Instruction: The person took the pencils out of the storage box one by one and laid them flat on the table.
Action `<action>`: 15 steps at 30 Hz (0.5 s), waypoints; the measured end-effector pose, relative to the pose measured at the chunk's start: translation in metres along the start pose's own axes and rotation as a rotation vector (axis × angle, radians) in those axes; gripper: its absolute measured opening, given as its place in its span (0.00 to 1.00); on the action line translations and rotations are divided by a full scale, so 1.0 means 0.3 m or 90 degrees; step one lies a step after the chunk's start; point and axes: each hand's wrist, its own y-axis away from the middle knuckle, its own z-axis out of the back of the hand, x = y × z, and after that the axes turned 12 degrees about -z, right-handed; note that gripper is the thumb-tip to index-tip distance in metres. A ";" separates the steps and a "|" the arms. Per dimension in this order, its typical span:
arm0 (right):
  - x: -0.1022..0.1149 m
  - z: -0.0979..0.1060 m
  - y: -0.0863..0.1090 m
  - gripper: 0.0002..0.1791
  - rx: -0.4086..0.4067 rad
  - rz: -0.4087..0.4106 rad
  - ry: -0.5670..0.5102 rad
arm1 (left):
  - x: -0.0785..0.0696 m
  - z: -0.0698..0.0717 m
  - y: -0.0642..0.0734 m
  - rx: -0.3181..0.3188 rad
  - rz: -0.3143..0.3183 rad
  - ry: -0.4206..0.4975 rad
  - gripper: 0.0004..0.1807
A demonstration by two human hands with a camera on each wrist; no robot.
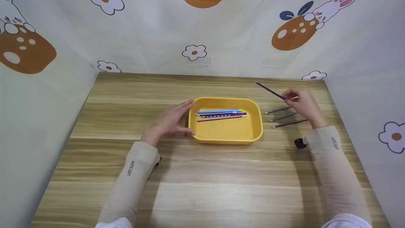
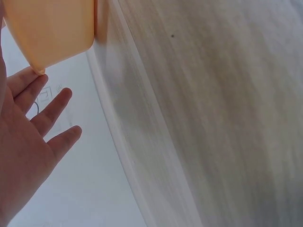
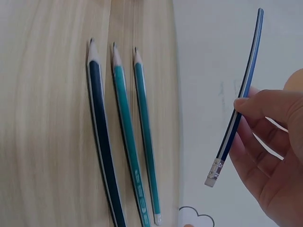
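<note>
A yellow plastic tray [image 1: 226, 141] stands on the wooden table with several pencils [image 1: 221, 117] lying in it. Against the tray's left end rests my left hand [image 1: 167, 122], thumb at the near corner and fingers at the far one. In the left wrist view those fingers [image 2: 51, 112] are straight and spread, some touching the tray wall [image 2: 57, 33]. My right hand [image 1: 302, 103] pinches a dark blue striped pencil [image 3: 248, 71] between thumb and fingers, raised above the table, its eraser end pointing down in the right wrist view.
Right of the tray three sharpened pencils lie side by side under my right hand: a dark navy one [image 3: 103, 127] and two teal ones, one in the middle [image 3: 125, 109] and one beside it [image 3: 145, 109]. A patterned curtain [image 1: 152, 41] encloses the table's back and sides.
</note>
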 end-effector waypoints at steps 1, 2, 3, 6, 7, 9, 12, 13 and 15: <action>-0.003 0.003 -0.002 0.10 -0.002 0.001 0.012 | 0.000 0.000 0.000 0.001 0.001 0.001 0.64; -0.007 0.005 -0.003 0.10 -0.003 0.000 0.025 | -0.002 0.000 0.000 0.001 0.003 0.001 0.64; -0.008 0.009 -0.005 0.10 -0.003 -0.001 0.035 | -0.002 0.000 0.000 0.002 0.005 0.001 0.64; -0.016 0.015 -0.010 0.10 0.000 -0.017 0.058 | -0.006 0.001 -0.002 0.005 0.013 0.003 0.64; -0.019 0.016 -0.013 0.10 0.001 -0.021 0.065 | -0.008 0.002 -0.001 0.006 0.016 0.004 0.64; -0.026 0.017 -0.022 0.09 -0.002 -0.023 0.079 | -0.009 0.004 -0.001 0.009 0.022 0.009 0.64; -0.043 0.013 -0.038 0.08 -0.012 -0.014 0.108 | -0.010 0.004 0.000 0.007 0.026 0.015 0.63; -0.049 0.012 -0.044 0.08 -0.014 -0.010 0.120 | -0.010 0.004 0.001 0.007 0.027 0.016 0.63; -0.057 0.009 -0.053 0.08 -0.013 -0.003 0.143 | -0.011 0.003 0.003 0.006 0.026 0.017 0.63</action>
